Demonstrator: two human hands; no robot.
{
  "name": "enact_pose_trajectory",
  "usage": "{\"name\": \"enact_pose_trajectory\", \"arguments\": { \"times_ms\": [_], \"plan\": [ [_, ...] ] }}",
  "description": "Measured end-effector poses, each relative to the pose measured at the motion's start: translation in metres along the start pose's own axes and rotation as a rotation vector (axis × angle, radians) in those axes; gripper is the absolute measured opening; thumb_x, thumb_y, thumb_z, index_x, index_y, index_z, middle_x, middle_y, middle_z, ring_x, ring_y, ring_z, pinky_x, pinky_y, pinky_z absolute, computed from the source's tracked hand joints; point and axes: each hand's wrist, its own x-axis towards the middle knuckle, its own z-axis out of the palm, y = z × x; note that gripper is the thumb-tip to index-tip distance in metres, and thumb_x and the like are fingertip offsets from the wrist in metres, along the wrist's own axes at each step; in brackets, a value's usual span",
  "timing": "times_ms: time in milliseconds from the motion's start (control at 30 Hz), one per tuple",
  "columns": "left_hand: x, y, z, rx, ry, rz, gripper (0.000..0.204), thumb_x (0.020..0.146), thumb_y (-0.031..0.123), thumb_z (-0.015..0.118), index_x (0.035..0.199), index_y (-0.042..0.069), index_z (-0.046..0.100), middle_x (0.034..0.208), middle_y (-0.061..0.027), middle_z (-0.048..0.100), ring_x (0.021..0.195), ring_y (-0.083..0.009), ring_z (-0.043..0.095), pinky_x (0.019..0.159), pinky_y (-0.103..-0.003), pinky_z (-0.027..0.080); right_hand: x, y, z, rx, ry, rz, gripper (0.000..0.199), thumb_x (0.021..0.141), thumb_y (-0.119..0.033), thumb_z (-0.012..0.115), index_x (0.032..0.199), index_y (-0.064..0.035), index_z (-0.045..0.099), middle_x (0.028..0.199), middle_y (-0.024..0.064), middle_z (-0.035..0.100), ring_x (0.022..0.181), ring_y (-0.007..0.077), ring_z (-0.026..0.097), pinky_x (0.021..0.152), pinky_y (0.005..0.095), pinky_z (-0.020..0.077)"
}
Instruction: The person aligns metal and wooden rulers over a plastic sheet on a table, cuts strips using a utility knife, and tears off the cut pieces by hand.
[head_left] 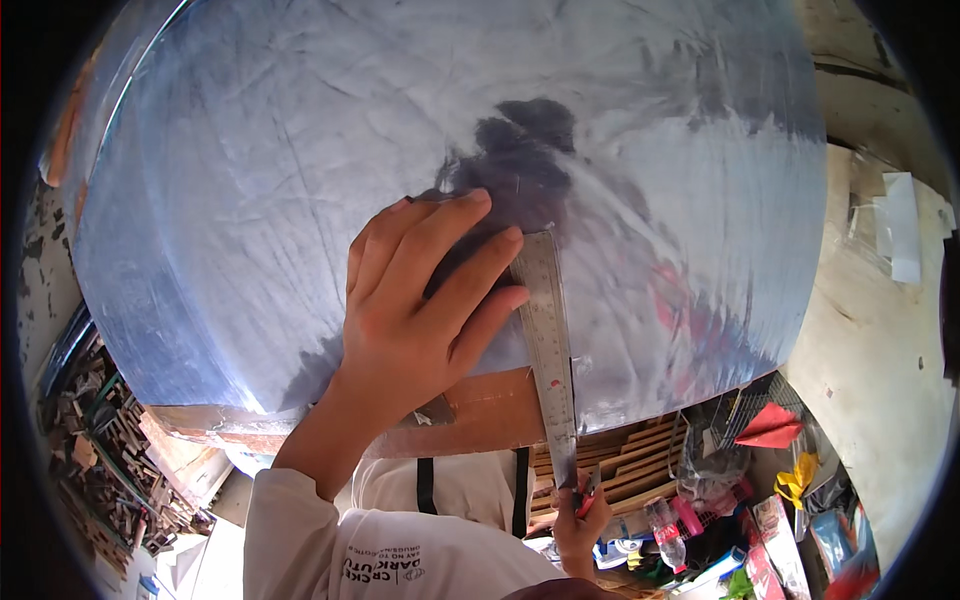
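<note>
A wide blue-grey glossy sheet with wrinkled reflections and a dark patch covers the work surface. My left hand rests palm down on it with fingers spread, the fingertips beside the upper end of a metal ruler. The ruler runs from the sheet over its near edge, across a brown strip. At the ruler's lower end, my right hand is closed round a small red-handled tool; its kind is hard to make out. Whether these fingers also touch the ruler is unclear.
Wood offcuts are heaped at the lower left. Below the sheet's near edge are wooden slats. A plastic bottle, a red cloth-like piece and other clutter lie lower right. A pale board stands at the right.
</note>
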Motion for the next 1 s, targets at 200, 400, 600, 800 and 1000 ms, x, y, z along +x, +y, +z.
{"name": "enact_pose_trajectory", "arguments": {
  "times_ms": [200,400,600,800,1000],
  "plan": [
    [0.004,0.002,-0.006,0.005,-0.007,0.015,0.041,0.079,0.031,0.083,0.113,0.01,0.077,0.127,-0.0104,0.066,0.111,-0.0324,0.059,0.093,-0.042,0.05,0.004,-0.017,-0.003,-0.02,-0.026,0.03,0.023,0.089,-0.005,0.071,0.111,0.0002,0.067,0.074,0.012,0.071,0.063,0.0211,0.07,0.058,0.0315,0.0522],
    [-0.002,-0.001,-0.001,0.013,-0.036,0.005,0.042,0.08,0.033,0.082,0.115,0.01,0.076,0.129,-0.0104,0.064,0.114,-0.0324,0.057,0.095,-0.042,0.049,0.007,-0.017,-0.001,-0.021,-0.047,0.037,0.023,0.088,-0.003,0.07,0.111,-0.0006,0.067,0.069,0.0111,0.069,0.059,0.0206,0.069,0.055,0.0308,0.0503],
    [-0.003,0.0,-0.002,0.01,-0.04,0.008,0.043,0.082,0.032,0.081,0.118,0.01,0.075,0.13,-0.011,0.063,0.115,-0.0328,0.056,0.096,-0.043,0.049,0.002,-0.012,-0.001,-0.052,-0.029,0.022,0.024,0.088,-0.003,0.07,0.111,0.0007,0.067,0.07,0.0111,0.068,0.058,0.0216,0.068,0.053,0.0315,0.0487],
    [0.0,0.0,-0.004,0.018,-0.045,0.022,0.041,0.083,0.031,0.081,0.118,0.01,0.076,0.131,-0.012,0.063,0.115,-0.0344,0.056,0.096,-0.044,0.048,0.003,-0.009,0.003,-0.015,-0.005,-0.055,0.028,0.087,-0.001,0.072,0.114,0.002,0.067,0.078,0.0141,0.072,0.065,0.0244,0.072,0.057,0.0322,0.0521],
    [0.001,0.001,-0.002,0.015,-0.051,0.034,0.037,0.082,0.025,0.083,0.113,0.006,0.077,0.13,-0.0116,0.064,0.116,-0.0305,0.057,0.096,-0.04,0.05,-0.002,-0.002,0.004,-0.019,-0.001,-0.003,0.03,0.086,-0.001,0.073,0.115,0.0013,0.067,0.084,0.0161,0.072,0.068,0.0271,0.073,0.06,0.0324,0.0537]
  ]
}}
